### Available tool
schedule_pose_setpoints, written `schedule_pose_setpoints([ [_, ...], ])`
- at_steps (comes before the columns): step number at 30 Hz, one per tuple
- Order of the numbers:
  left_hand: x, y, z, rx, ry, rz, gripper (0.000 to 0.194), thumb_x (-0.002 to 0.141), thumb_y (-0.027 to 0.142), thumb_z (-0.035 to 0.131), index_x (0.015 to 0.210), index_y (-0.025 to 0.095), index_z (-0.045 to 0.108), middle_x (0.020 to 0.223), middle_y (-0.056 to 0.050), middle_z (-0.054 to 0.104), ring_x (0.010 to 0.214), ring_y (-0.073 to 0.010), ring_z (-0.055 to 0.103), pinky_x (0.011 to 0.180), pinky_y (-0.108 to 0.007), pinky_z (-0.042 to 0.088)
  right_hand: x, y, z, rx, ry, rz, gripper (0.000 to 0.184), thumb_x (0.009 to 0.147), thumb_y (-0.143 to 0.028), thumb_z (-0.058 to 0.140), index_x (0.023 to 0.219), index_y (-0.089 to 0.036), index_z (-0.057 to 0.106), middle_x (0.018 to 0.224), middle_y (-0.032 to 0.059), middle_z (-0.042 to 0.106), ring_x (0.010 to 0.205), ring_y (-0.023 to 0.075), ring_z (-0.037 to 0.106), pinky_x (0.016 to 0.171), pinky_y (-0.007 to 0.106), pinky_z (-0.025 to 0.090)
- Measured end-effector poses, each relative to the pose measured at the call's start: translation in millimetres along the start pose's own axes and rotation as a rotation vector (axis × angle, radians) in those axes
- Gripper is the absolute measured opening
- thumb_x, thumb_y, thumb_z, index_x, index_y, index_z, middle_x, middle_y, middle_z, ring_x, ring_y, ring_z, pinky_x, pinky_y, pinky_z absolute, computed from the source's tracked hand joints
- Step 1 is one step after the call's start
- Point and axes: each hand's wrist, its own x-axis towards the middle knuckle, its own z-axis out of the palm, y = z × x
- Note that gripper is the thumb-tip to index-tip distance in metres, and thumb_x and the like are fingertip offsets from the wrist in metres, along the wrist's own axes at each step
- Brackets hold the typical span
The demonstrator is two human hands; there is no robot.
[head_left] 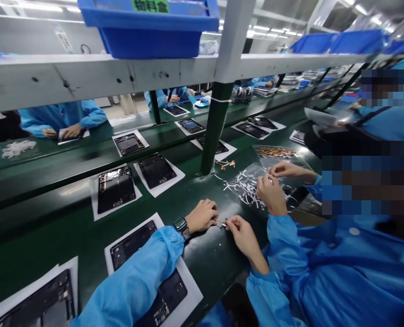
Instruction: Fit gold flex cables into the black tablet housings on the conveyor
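Observation:
My left hand [203,215], with a watch [180,224] on its wrist, rests low over the green bench with its fingers curled. Between it and my right hand [242,234] is a small flex cable [218,221], gold on the left and whitish toward the right. Both hands appear to pinch it, one at each end; its fine detail is too small to make out. Under my left forearm lies a tablet housing [133,243] on a white sheet [193,290], partly hidden by the sleeve.
Close on the right, a co-worker's hands [273,190] work above a clear bag of white strips [247,184]. Gold flex cables [225,165] lie by the green post [212,131]. More tablet housings [116,190] sit on sheets. A shelf with a blue bin [150,38] spans overhead.

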Motion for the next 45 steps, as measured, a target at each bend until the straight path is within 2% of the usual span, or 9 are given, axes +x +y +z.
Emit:
schedule_pose_setpoints([
  [12,-19,3,-6.7,-0.241,-0.004,-0.106,0.025,0.093,0.036,0.057,0.080,0.019,0.069,0.069,0.003,0.065,0.061,-0.0102,0.052,0.079,-0.024,0.034,3,-3,-3,0.007,0.079,0.052,0.043,0.086,-0.059,0.047,0.075,-0.019,0.059,0.067,0.0064,0.067,0.060,0.0199,0.059,0.059,0.029,0.041],
  [16,-26,4,-5.3,-0.255,0.019,-0.133,0.025,0.092,0.037,0.060,0.080,0.019,0.071,0.071,0.002,0.067,0.064,-0.0104,0.054,0.083,-0.024,0.033,4,-3,5,-0.025,0.020,0.060,0.040,0.080,-0.056,0.057,0.084,-0.016,0.064,0.063,0.0049,0.067,0.057,0.0197,0.059,0.054,0.028,0.039],
  [21,-27,5,-2.5,-0.254,0.041,-0.159,0.022,0.091,0.034,0.061,0.077,0.019,0.070,0.072,0.002,0.068,0.066,-0.0107,0.056,0.088,-0.026,0.032,10,-8,16,-0.101,-0.063,0.012,0.031,0.075,-0.047,0.061,0.062,-0.019,0.062,0.054,0.0027,0.063,0.050,0.0178,0.057,0.052,0.027,0.039],
  [24,-32,3,-4.9,-0.255,0.065,-0.196,0.020,0.088,0.030,0.063,0.073,0.019,0.070,0.068,0.003,0.066,0.063,-0.0105,0.054,0.087,-0.026,0.032,25,-10,4,-0.166,0.061,0.012,0.030,0.076,-0.046,0.056,0.066,-0.019,0.063,0.054,0.0037,0.063,0.052,0.0198,0.058,0.055,0.029,0.042],
  [28,-46,0,-14.6,-0.282,0.098,-0.242,0.019,0.087,0.028,0.063,0.073,0.019,0.070,0.064,0.003,0.063,0.060,-0.0103,0.053,0.077,-0.023,0.035,53,-13,-24,-0.295,0.403,0.048,0.038,0.079,-0.037,0.049,0.103,-0.012,0.062,0.078,0.0130,0.069,0.076,0.0279,0.064,0.069,0.036,0.045],
  [32,-63,1,-23.5,-0.332,0.105,-0.271,0.019,0.085,0.028,0.063,0.070,0.018,0.069,0.063,0.002,0.062,0.057,-0.0101,0.050,0.068,-0.022,0.034,54,-10,-18,-0.399,0.513,0.038,0.035,0.079,-0.032,0.050,0.106,-0.013,0.061,0.086,0.0162,0.067,0.078,0.0294,0.062,0.068,0.037,0.041],
  [37,-83,4,-28.6,-0.464,0.110,-0.332,0.014,0.081,0.026,0.066,0.070,0.018,0.069,0.065,0.002,0.062,0.059,-0.0103,0.048,0.064,-0.023,0.032,23,-8,19,-0.396,0.358,-0.048,0.033,0.088,-0.046,0.048,0.069,-0.021,0.060,0.060,0.0077,0.058,0.059,0.0224,0.056,0.059,0.032,0.040],
  [41,-100,6,-33.0,-0.675,0.141,-0.440,0.016,0.076,0.031,0.071,0.071,0.016,0.066,0.064,0.002,0.060,0.060,-0.0104,0.048,0.062,-0.023,0.033,-13,-33,41,-0.279,0.169,-0.292,0.029,0.093,-0.043,0.048,0.101,-0.019,0.063,0.072,0.0028,0.060,0.057,0.0168,0.054,0.058,0.028,0.044],
  [45,-120,14,-31.3,-1.012,0.211,-0.570,0.036,0.077,0.050,0.067,0.085,0.015,0.062,0.071,-0.001,0.064,0.059,-0.0119,0.055,0.059,-0.023,0.040,-49,-75,62,-0.360,-0.007,-0.717,0.024,0.095,-0.026,0.051,0.117,-0.021,0.057,0.080,0.0030,0.059,0.060,0.0161,0.056,0.057,0.028,0.045],
])
